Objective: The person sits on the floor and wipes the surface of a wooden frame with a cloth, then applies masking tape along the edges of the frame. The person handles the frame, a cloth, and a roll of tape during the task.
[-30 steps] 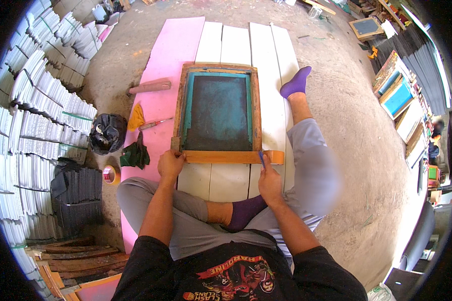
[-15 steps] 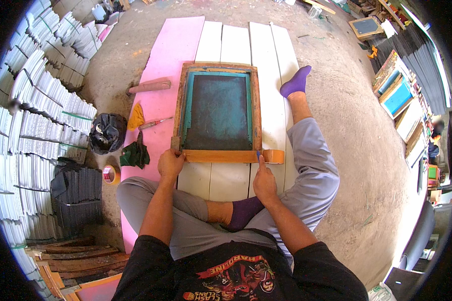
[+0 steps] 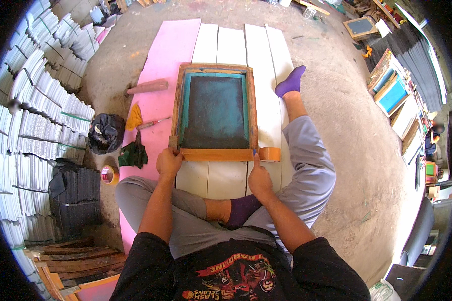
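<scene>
With left hand [image 3: 169, 162], touching left end of tape [image 3: 216, 155] laid along near edge of frame [image 3: 251, 110] atop white boards [image 3: 192, 174]; cannot tell if pinching or pressing. With right hand [image 3: 259, 179], grasping blue tool [image 3: 255, 151] at tape just beside roll [image 3: 270, 154].

Curls the left hand [image 3: 169, 163]; to its right, points the right hand [image 3: 260, 181] forward with index finger [image 3: 256, 159] extended.

In the middle, one wood-framed screen [image 3: 213, 110], one small blue implement [image 3: 254, 151], four white panels [image 3: 256, 47] and one pink sheet [image 3: 161, 55] are counted. Two tape rolls [image 3: 270, 154] are seen. Two cloths [image 3: 133, 153], one slim tool [image 3: 153, 123], one rolled bundle [image 3: 148, 88], one black bag [image 3: 106, 134] and two purple socks [image 3: 291, 83] are noted.
</scene>
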Action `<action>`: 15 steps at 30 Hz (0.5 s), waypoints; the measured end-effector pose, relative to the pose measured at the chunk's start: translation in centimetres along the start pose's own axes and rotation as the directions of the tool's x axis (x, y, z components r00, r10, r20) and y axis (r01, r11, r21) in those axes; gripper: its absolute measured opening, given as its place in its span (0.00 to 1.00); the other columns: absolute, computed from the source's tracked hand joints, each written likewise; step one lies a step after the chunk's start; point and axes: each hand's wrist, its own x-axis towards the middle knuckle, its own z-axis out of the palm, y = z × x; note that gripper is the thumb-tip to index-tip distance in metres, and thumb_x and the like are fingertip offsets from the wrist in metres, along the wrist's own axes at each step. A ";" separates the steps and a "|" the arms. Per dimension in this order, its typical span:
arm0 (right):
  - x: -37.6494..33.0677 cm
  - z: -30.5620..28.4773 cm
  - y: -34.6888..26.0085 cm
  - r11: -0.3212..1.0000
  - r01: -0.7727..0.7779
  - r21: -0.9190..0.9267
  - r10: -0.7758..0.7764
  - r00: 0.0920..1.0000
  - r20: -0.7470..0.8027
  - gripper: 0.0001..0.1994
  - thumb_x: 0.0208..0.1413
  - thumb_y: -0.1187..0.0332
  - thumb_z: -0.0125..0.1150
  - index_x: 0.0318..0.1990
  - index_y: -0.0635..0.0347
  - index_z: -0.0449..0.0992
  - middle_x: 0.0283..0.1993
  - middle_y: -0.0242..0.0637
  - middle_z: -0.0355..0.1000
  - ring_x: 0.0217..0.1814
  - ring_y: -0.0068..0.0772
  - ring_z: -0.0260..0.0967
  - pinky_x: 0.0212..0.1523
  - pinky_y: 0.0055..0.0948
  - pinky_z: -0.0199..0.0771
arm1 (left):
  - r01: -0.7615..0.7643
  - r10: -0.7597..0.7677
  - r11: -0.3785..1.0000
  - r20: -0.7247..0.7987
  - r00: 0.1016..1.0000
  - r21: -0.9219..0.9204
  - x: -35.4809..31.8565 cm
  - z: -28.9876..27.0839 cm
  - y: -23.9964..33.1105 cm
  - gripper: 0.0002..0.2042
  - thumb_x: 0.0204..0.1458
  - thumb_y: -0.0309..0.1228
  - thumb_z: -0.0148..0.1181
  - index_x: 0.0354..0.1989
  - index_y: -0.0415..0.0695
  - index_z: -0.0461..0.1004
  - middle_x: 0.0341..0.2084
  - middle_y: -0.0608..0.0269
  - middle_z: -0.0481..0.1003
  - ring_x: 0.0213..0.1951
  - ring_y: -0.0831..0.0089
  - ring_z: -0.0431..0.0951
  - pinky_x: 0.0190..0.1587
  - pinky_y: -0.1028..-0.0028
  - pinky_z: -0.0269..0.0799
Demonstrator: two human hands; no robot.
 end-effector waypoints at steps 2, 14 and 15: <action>0.1 0.7 0.5 1.000 0.008 -0.006 -0.008 1.000 -0.017 0.32 0.61 0.75 0.43 0.74 0.65 0.48 0.40 0.63 0.74 0.41 0.64 0.74 0.45 0.58 0.73 | -0.003 0.003 1.000 -0.002 1.000 -0.002 0.0 0.0 0.0 0.11 0.50 0.43 0.67 0.33 0.50 0.85 0.30 0.53 0.83 0.37 0.53 0.84 0.40 0.57 0.77; -2.8 -1.4 -1.6 0.998 -0.069 -0.003 0.069 0.994 0.082 0.33 0.62 0.73 0.41 0.76 0.61 0.45 0.40 0.63 0.74 0.44 0.66 0.74 0.50 0.58 0.72 | 0.008 -0.008 0.999 0.001 1.000 0.044 0.2 0.3 0.0 0.11 0.51 0.43 0.67 0.36 0.51 0.85 0.33 0.53 0.83 0.39 0.52 0.83 0.43 0.55 0.77; -3.1 -1.5 -1.6 0.997 -0.072 0.002 0.071 0.994 0.087 0.33 0.62 0.74 0.41 0.75 0.62 0.46 0.39 0.63 0.74 0.44 0.66 0.75 0.50 0.58 0.72 | 0.002 -0.002 0.999 0.000 1.000 0.047 0.2 0.3 0.0 0.12 0.51 0.43 0.67 0.36 0.51 0.85 0.34 0.53 0.83 0.40 0.52 0.83 0.43 0.55 0.77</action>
